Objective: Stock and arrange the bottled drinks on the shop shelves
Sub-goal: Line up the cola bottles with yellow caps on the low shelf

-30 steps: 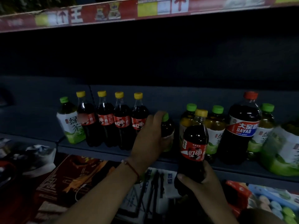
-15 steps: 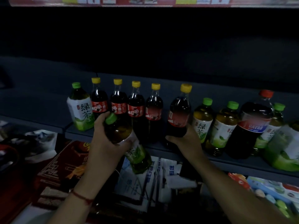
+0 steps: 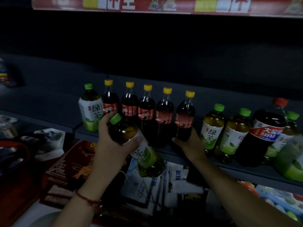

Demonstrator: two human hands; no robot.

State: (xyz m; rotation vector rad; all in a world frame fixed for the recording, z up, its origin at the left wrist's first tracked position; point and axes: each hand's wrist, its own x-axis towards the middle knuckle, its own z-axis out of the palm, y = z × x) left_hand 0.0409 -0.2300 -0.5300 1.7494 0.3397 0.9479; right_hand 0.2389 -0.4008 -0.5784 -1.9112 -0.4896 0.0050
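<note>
Head view: we see the left hand [image 3: 113,145] with its fingers wrapped around a green tea bottle [image 3: 136,145], held tilted in front of the shelf [image 3: 229,171], green cap up-left, base down-right, off the shelf surface. The right hand [image 3: 188,145] grips the base of the fifth cola bottle [image 3: 184,117], fingers curled round its lower body; that bottle stands upright on the shelf at the right end of a row of yellow-capped cola bottles [image 3: 147,112] (five in all, labels red). Left of the row, touching the first cola, stands another green tea bottle [image 3: 90,108], upright. Right of the held cola, past a small gap, stand two more green-capped tea bottles [image 3: 213,128], then a large red-capped DAYAO bottle [image 3: 265,133], with another green-capped bottle partly hidden behind it. A red thread bracelet [image 3: 86,199] sits on the left wrist. Above runs a red price strip [image 3: 164,5] on the upper shelf edge. Below the shelf lie red boxes [image 3: 65,169] and white-blue packets [image 3: 147,185]; too dark to read them.
</note>
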